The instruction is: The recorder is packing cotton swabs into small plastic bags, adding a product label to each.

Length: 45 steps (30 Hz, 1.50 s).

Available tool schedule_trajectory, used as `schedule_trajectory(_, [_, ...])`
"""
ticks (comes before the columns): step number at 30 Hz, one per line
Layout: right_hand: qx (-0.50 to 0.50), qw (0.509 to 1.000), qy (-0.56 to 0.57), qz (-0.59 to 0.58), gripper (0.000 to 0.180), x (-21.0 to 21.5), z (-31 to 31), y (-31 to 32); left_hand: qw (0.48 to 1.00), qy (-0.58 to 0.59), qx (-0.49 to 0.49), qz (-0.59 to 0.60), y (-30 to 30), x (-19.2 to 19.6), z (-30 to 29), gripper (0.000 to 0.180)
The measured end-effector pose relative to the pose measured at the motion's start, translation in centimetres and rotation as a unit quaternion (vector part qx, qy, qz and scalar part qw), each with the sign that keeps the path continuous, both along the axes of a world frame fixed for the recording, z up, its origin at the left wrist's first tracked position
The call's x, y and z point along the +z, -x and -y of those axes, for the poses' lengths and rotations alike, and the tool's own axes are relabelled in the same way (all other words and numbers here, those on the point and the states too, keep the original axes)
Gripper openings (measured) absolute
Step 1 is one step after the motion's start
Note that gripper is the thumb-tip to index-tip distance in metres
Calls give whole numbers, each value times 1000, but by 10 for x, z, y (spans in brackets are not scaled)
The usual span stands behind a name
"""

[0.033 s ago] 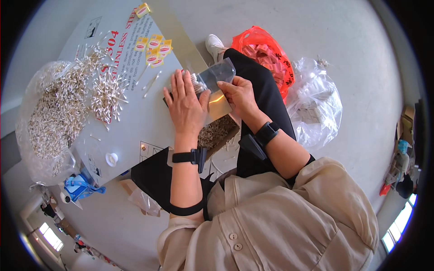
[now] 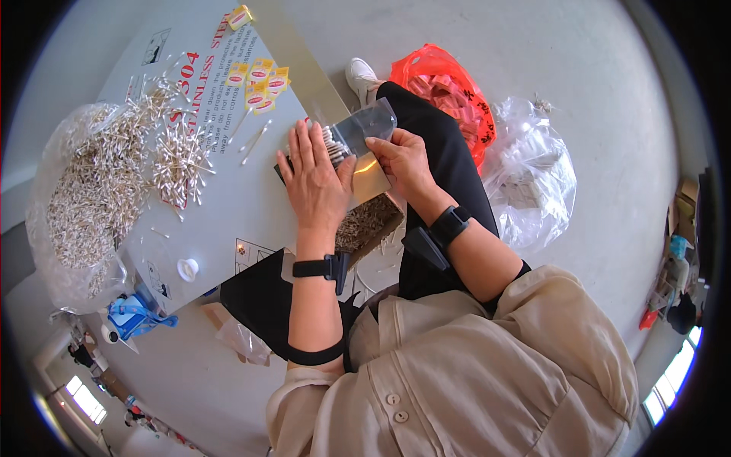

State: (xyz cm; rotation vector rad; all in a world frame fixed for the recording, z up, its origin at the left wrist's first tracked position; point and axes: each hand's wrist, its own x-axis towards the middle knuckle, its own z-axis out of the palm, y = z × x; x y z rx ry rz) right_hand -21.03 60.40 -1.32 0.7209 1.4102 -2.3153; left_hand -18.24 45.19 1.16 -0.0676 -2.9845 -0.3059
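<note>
My left hand (image 2: 316, 179) lies flat with straight fingers over a small bundle of white cotton swabs (image 2: 332, 145) at the table's edge. Its thumb is stretched toward the mouth of a clear plastic bag (image 2: 371, 118). The swab heads show beside the fingers, at the bag's near end; whether they are inside it I cannot tell. My right hand (image 2: 405, 161) pinches the bag between thumb and fingers. A dark edge shows under the left fingers, mostly hidden. Farther left sits a loose pile of swabs (image 2: 183, 161).
A large clear bag of swabs (image 2: 91, 198) stands on the table's left. Several yellow-and-white small packets (image 2: 263, 80) lie toward the far side. Below my hands is a cardboard box (image 2: 390, 221) of swabs. A red bag (image 2: 449, 99) and a clear bag (image 2: 529, 179) rest on the floor at right.
My left hand has shifted slightly to the right and down, and a little more of the swab bundle shows. The right hand has stayed in place on the bag.
</note>
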Motion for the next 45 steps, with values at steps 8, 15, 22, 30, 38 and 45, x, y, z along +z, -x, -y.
schedule_trajectory(8, [-27, 782, -493, -381, 19, 36, -3, 12, 1000, -7, 11, 18, -15, -3, -4, 76])
schedule_trajectory(15, [345, 649, -567, -372, 11, 51, 23, 34, 1000, -24, 16, 12, -15, -1, -6, 81])
schedule_trajectory(22, [503, 498, -620, -340, 18, 75, 56, 46, 1000, 0, 26, 7, -15, -6, -7, 84])
schedule_trajectory(30, [529, 478, -656, -247, 24, 81, 76, 51, 999, -17, 37, 0, -16, -9, -3, 81])
schedule_trajectory(38, [425, 658, -592, -191, 26, 48, 34, 63, 997, -77, 32, 2, -17, -4, -4, 79])
schedule_trajectory(45, [397, 706, -550, -202, 22, 42, 29, 60, 997, -77, 21, -18, -18, -7, -4, 76])
